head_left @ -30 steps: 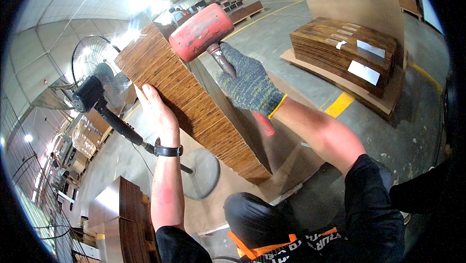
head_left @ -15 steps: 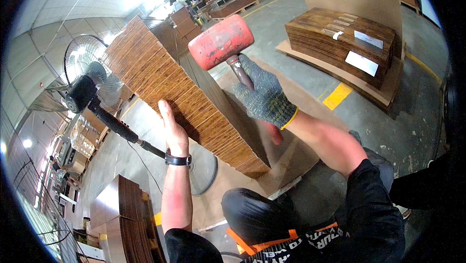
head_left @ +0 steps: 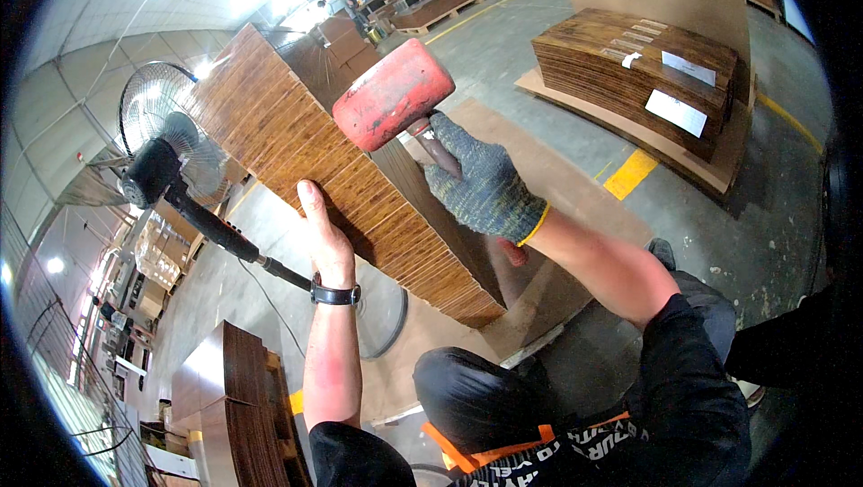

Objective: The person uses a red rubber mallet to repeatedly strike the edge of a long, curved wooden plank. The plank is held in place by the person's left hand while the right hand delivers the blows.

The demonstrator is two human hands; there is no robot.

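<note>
My gloved right hand point(head_left: 485, 172) is closed around the dark handle of a mallet with a worn red head point(head_left: 394, 94). That head is over the right edge of a tall stack of brown wood-grain boards point(head_left: 342, 172); whether it touches them I cannot tell. Below my fist the reddish end of the handle pokes out. My bare left hand point(head_left: 325, 231), with a black watch on its wrist, rests against the stack's left side. Its thumb is stretched up along the boards, and the other fingers are mostly hidden.
Under the stack lies brown cardboard point(head_left: 575, 262). A black stand fan point(head_left: 166, 172) is close by on the left. More boards point(head_left: 629, 65) are piled on cardboard at the right, and another pile point(head_left: 225, 379) stands at the lower left. My knee point(head_left: 476, 393) is just below the stack.
My right hand has brought the mallet a little left and down, its head now nearer the stack's edge. The left hand remains against the boards.
</note>
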